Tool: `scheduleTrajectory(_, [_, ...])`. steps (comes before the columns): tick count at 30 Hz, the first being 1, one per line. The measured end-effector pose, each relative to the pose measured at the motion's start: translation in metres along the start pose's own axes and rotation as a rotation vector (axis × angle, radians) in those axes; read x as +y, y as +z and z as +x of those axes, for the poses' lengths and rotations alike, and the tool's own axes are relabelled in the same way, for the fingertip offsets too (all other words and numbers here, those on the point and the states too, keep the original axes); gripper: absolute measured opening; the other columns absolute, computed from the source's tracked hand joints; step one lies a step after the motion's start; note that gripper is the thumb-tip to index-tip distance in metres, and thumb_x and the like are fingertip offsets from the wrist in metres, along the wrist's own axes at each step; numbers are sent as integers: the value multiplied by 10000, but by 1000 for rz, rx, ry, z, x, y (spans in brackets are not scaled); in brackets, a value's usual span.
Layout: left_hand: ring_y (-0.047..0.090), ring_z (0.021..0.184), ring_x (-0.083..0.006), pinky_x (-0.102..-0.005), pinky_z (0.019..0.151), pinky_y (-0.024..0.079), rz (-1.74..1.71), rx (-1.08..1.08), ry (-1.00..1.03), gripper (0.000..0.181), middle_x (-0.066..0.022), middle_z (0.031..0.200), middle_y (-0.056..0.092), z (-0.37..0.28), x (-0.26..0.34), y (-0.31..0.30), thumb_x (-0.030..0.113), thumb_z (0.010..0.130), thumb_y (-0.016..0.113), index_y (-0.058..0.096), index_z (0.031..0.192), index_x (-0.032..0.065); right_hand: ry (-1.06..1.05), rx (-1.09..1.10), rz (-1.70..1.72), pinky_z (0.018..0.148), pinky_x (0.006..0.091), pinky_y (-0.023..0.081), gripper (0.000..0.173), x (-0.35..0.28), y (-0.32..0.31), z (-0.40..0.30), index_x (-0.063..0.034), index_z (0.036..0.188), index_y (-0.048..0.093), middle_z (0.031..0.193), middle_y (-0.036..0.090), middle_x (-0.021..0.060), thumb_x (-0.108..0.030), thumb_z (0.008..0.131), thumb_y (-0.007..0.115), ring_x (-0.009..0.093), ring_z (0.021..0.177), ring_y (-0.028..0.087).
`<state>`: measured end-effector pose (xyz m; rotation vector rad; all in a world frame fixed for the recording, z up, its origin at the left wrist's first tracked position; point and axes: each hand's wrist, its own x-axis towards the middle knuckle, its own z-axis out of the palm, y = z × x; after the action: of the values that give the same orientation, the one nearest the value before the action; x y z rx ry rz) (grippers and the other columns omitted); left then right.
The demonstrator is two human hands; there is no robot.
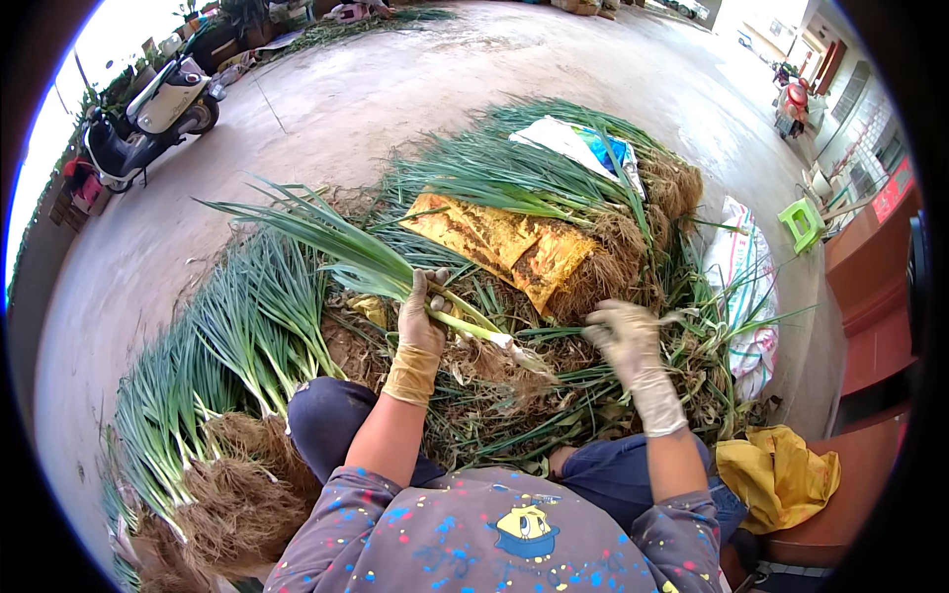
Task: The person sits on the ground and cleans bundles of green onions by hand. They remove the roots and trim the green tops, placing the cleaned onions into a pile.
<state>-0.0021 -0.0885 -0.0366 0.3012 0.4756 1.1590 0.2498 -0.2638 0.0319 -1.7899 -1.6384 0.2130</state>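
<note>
My left hand [424,315], in a tan work glove, grips a few scallion-like stalks [463,325]. Their long green leaves [348,244] fan out to the upper left, and the pale root ends point to the lower right. To the right, my gloved right hand [626,337] is blurred above the litter of stripped leaves [534,415]. A pale streak shows beside its fingers, and I cannot tell whether it holds anything. In front lies a large heap of the same plants [474,174], partly covered by a soiled yellow sack [511,248].
Upright bundles with brown roots [230,511] stand by my left knee. A white woven sack [745,296] lies to the right, near a green plastic stool [802,224]. Beside my right leg is a yellow cloth or bag [775,474]. A scooter [159,111] is parked at the far left.
</note>
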Motion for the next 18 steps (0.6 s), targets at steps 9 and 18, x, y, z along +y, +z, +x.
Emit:
scheduleTrajectory(9, [444, 509, -55, -209, 466, 404, 54, 107, -39, 267, -44, 880, 642, -1, 10, -15, 331, 866, 619, 563, 914, 74, -465, -335, -456, 602, 357, 365, 73, -39, 68, -12, -131, 828, 603, 596, 507, 16, -188, 784, 616, 209, 606, 543])
scheduleTrajectory(18, [456, 508, -50, -170, 452, 414, 125, 44, -22, 312, -108, 892, 658, -12, 14, 4, 322, 834, 656, 559, 935, 43, 33, -193, -384, 941, 421, 383, 502, -20, 24, -2, -89, 1092, 604, 1161, 583, 113, -421, 729, 704, 261, 1051, 552])
